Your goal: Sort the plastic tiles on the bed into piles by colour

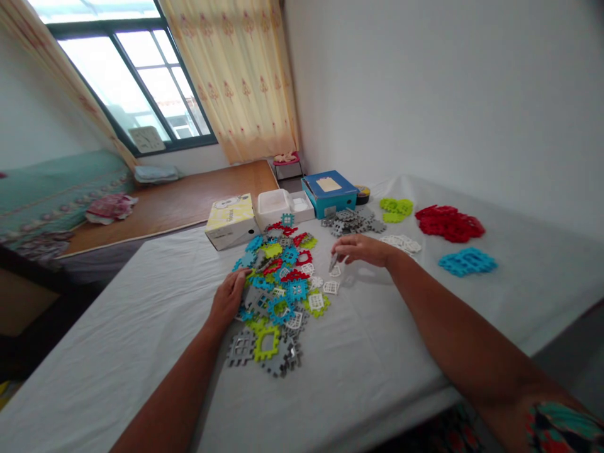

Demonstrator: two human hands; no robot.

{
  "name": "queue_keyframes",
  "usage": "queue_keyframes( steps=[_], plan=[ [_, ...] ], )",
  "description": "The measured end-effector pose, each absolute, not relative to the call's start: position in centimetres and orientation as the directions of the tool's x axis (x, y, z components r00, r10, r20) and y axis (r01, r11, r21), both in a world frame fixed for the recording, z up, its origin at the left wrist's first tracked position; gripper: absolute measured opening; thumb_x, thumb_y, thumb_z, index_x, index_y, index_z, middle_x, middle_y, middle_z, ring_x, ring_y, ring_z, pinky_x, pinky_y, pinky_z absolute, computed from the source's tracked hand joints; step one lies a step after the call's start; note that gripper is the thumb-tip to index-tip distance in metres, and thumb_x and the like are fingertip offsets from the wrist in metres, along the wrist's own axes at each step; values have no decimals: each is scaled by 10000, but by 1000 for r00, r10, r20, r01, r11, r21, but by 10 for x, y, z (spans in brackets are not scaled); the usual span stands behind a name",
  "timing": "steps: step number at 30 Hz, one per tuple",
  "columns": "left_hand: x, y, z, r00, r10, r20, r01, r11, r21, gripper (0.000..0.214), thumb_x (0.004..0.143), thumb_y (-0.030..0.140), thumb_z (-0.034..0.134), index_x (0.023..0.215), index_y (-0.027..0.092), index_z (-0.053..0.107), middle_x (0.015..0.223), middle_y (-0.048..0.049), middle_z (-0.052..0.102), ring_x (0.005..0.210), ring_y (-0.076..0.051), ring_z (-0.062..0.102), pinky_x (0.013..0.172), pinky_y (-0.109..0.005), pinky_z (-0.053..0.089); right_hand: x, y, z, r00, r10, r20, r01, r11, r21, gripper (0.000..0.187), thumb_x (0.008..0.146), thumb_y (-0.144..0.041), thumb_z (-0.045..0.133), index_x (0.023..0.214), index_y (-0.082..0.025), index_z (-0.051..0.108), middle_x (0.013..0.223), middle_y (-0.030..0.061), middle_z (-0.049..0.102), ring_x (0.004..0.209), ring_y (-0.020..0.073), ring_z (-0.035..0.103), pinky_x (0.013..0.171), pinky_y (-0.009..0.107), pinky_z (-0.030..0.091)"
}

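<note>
A mixed heap of flat plastic building pieces (280, 309) with notched edges lies before me, in blue, grey, lime green, red and white. At its left side my left hand (229, 293) rests with fingers bent together; the fingertips are among the pieces, and what they grip, if anything, is hidden. Right of the heap, my right hand (361, 250) is closed in a pinch on a grey building piece (333, 261), held just above the cloth. Small white lattice pieces (331, 287) lie below it. Behind that hand is a pile of grey pieces (353, 221).
Sorted piles stand to the right: lime green (396, 209), red (450, 223), blue (467, 261) and white (402, 243). Along the back are a yellow box (231, 221), a white container (275, 202), a blue box (329, 192) and a tape roll (362, 195). A white cloth (377, 377) covers the table.
</note>
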State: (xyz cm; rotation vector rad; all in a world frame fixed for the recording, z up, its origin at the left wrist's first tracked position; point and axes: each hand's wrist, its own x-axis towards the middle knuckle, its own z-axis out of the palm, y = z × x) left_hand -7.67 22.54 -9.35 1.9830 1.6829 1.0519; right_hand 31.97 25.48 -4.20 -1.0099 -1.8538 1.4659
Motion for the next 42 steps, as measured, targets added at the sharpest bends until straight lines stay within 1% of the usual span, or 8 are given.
queue_keyframes(
  steps=[4,9,15,18,23,27,37,42],
  plan=[
    [-76,225,-93,27,946,324,697,-250,672,571,899,576,325,1085,163,672,1205,-91,653,1188,-244,555,1088,-391,374,326,285,-68,-51,997,61,183,69,-981,434,779,-594,607,830,-163,603,832,63,666,743,165,614,665,291,501],
    [-75,225,-92,40,945,325,696,-260,669,567,903,561,324,1073,152,678,1184,-104,659,1164,-245,568,1071,-394,390,332,321,-84,364,796,484,525,254,-813,420,792,-537,595,962,-154,608,977,120,666,925,244,611,864,404,480],
    [-76,225,-93,42,941,335,686,-270,675,547,908,540,331,1072,151,679,1192,-101,655,1166,-239,566,1072,-390,387,318,308,-78,140,767,626,771,312,-555,337,836,-320,581,1116,-134,607,1191,171,625,1127,280,554,995,447,402],
    [-76,226,-95,44,941,336,683,-273,677,543,910,530,331,1065,146,682,1183,-104,656,1161,-234,567,1071,-384,386,298,282,-71,-185,874,450,641,454,-618,241,871,-301,547,1044,-174,657,1023,85,698,896,196,640,812,332,496],
    [-75,226,-96,37,943,330,696,-261,669,534,911,524,336,1069,150,681,1185,-98,656,1163,-231,567,1070,-377,386,265,245,-69,-679,704,206,515,657,-550,263,808,-317,676,1020,-162,690,984,79,694,869,174,626,782,282,469],
    [-74,225,-94,33,944,327,700,-256,667,540,912,532,325,1069,158,681,1187,-92,661,1162,-235,571,1066,-385,392,251,236,-70,-693,699,177,607,698,-380,275,760,-279,729,993,-137,694,996,109,674,921,209,596,805,297,438],
    [-77,225,-92,49,952,302,722,-243,647,557,897,562,322,1093,179,675,1196,-85,664,1166,-249,570,1061,-394,396,248,230,-62,-656,736,168,691,675,-260,166,839,-251,576,885,-173,714,863,69,725,779,176,636,676,245,385],
    [-77,225,-92,49,953,300,727,-240,643,556,896,556,321,1094,172,671,1191,-86,663,1165,-244,569,1064,-385,391,263,236,-52,-546,818,182,793,574,-204,232,891,-264,512,1000,-214,711,991,61,734,877,182,650,718,247,391]
  ],
)
